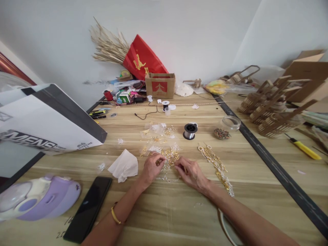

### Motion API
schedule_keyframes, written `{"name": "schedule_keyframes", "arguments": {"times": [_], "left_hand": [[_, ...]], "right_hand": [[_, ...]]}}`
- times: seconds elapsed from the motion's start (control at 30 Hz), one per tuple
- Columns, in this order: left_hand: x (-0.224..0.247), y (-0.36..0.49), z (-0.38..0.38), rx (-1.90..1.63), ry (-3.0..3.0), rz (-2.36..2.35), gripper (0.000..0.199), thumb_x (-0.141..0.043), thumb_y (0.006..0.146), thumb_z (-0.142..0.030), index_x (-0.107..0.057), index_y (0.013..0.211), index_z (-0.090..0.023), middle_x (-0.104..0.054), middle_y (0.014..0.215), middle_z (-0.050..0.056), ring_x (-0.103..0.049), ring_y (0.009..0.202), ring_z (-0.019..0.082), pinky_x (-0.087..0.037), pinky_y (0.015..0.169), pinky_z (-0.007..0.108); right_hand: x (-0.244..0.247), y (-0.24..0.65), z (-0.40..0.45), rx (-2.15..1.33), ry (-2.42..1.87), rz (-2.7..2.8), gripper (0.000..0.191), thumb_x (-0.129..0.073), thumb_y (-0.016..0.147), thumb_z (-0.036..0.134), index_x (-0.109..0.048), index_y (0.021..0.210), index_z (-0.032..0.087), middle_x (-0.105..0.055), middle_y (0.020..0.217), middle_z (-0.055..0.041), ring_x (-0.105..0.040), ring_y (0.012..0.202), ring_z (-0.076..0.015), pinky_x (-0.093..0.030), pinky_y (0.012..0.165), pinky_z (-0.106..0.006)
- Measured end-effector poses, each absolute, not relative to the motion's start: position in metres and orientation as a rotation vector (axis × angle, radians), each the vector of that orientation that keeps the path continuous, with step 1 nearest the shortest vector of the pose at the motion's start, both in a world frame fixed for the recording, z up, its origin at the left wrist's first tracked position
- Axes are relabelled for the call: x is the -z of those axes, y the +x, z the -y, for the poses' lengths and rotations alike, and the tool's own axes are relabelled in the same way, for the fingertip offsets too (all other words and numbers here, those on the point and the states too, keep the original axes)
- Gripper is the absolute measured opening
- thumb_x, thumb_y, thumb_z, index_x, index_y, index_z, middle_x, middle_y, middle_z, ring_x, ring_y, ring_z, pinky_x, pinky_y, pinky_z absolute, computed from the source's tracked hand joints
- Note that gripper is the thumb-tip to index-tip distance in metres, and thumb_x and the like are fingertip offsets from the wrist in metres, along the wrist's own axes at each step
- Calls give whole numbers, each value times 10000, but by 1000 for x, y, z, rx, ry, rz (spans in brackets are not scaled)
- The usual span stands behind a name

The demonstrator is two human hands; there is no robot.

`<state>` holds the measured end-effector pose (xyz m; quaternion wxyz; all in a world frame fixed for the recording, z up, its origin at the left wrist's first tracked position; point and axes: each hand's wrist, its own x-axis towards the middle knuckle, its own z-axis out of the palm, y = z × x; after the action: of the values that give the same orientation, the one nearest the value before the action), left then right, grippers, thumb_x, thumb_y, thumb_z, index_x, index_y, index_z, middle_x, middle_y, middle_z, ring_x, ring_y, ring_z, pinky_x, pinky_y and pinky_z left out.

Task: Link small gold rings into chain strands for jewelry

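Note:
My left hand (151,168) rests at the left edge of a heap of small gold and silver jewellery findings (171,158). Its fingers are curled, with small gold-brown bits showing by the fingertips; what they hold is too small to name. On the heap's right side, my right hand (191,172) is closed in a pinch, and anything between the fingertips is hidden. Just below the fingers a thin silver chain (167,179) lies on the wooden table. Several gold and silver chains (216,164) are laid out to the right of my right hand.
Ahead stand a wire spool (190,131) and a jar of beads (227,128). A tissue (124,165), a black phone (87,209) and a purple-white device (48,197) lie left. Small baskets (271,116) and a yellow cutter (306,148) are at right. A paper bag (160,86) stands behind.

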<state>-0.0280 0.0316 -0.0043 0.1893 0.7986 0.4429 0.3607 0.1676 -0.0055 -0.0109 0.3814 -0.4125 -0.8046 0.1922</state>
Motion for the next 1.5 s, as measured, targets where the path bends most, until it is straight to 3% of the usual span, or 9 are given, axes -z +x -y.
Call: {"name": "schedule_keyframes", "arguments": {"times": [0.6, 1.0, 1.5], "left_hand": [[2, -29, -29, -903, 2446, -1184, 82, -587, 807, -135, -647, 768, -175, -650, 765, 36, -547, 813, 184, -442, 800, 335], [-8, -33, -26, -496, 2584, -986, 141, -535, 842, -141, -663, 790, -169, -603, 784, 44, -531, 848, 183, -422, 816, 322], [1, -35, -32, -734, 2476, -1080, 128, -533, 837, -127, -633, 764, -162, -620, 763, 39, -532, 794, 170, -429, 798, 314]], "right_hand": [[12, 167, 4, -473, -1087, 1998, 80, -466, 874, 173, -521, 818, 187, -544, 672, -4, -481, 531, -108, -354, 521, -224], [12, 168, 3, -492, -1119, 1961, 82, -480, 871, 196, -536, 812, 186, -556, 645, 1, -492, 534, -113, -353, 511, -230], [4, 166, 3, -697, -1237, 1735, 163, -512, 853, 279, -559, 745, 167, -537, 581, 19, -436, 469, -84, -337, 430, -198]]}}
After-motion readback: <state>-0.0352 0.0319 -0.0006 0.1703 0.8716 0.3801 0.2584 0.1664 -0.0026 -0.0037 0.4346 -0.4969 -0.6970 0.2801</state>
